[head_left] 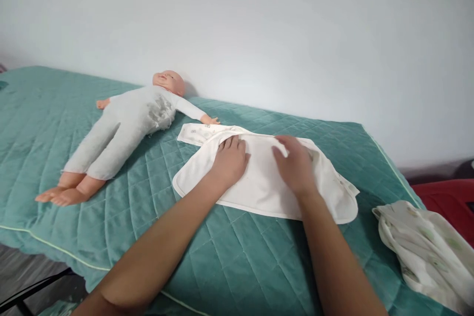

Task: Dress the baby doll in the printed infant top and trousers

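Note:
A white baby garment (259,187) lies spread flat on the green quilted cover (155,177). My left hand (228,160) rests palm down on its left half, fingers stretched out and together. Pressing flat on the right half is my right hand (294,163), slightly blurred, its fingers also extended. Neither hand holds anything. A baby doll (126,128) in a pale grey bodysuit lies on its back to the left of the garment, one arm reaching toward the garment's upper corner.
A crumpled patterned cloth (425,252) lies at the cover's right end. Behind it sits a red object (448,197). A white wall (296,34) runs along the far side. The cover's near edge drops off at the lower left.

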Motion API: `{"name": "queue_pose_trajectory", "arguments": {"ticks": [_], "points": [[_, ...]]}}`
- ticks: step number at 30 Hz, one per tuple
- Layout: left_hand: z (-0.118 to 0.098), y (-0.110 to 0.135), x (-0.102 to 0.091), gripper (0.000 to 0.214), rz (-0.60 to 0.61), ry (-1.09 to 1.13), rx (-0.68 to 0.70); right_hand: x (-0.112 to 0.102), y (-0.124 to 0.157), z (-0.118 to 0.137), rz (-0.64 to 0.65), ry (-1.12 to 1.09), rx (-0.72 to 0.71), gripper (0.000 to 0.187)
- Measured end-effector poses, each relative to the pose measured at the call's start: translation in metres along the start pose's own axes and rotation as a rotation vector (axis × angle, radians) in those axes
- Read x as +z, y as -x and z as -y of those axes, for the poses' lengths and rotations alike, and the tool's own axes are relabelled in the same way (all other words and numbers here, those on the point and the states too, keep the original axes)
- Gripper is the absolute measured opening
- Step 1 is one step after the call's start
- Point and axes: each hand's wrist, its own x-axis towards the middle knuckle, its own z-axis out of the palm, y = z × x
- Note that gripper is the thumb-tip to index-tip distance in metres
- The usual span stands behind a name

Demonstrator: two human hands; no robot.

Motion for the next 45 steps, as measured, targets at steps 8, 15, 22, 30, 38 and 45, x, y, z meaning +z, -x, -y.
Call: {"name": "queue_pose_trajectory", "arguments": {"ticks": [8,15,22,30,38,45], "points": [[-0.005,0.001,-0.003,0.053,-0.122,-0.088,-0.063,0.028,0.004,0.005,0.326,0.299,0.138,0.056],[-0.002,0.001,0.002,0.05,-0.052,-0.098,-0.025,0.017,0.002,0.01,0.241,0.452,0.292,0.069],[0.001,0.001,0.006,0.053,-0.052,-0.059,-0.003,0.02,0.001,0.007,0.28,0.441,0.327,0.076],[-0.005,-0.002,0.012,0.049,-0.056,0.027,0.093,0.021,0.003,0.013,0.287,0.465,0.331,0.068],[0.0,-0.021,0.021,0.059,-0.011,0.062,0.006,0.034,0.007,0.019,0.378,0.432,0.185,0.064],[-0.005,-0.033,0.02,0.06,-0.012,0.101,-0.121,0.027,-0.001,0.007,0.395,0.468,0.221,0.066]]}}
